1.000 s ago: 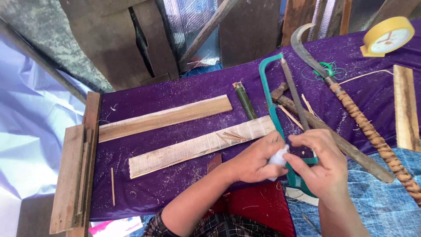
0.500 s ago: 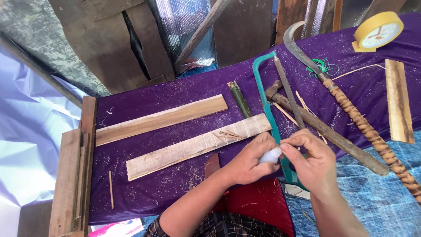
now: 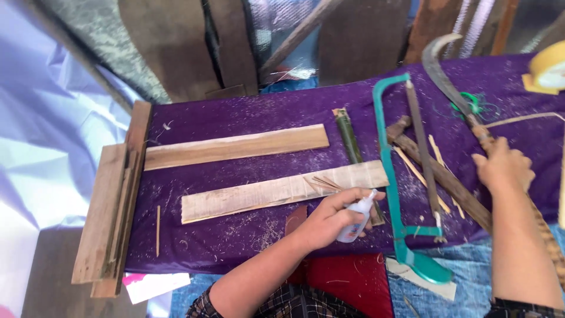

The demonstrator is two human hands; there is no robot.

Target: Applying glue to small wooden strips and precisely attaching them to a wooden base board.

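A: On the purple cloth, near edge: left hand closed round a small white glue bottle, nozzle tipped up toward the lower pale plank. A second ago both hands met at that bottle over the saw; now they are apart.

B: And the right hand?

A: It has gone out to the right, curled over the twisted wooden handle of the curved sickle. Cannot tell how firmly it grips. Reads as the bottle being left to one hand while the other turns to the tool.

B: Room to move?

A: Tight on the right: teal hacksaw lies between the hands, dark stick and splinters beside it. Leftward, open cloth between the lower plank and the cloth's front edge. Upper plank sits apart, stacked boards at the left border.
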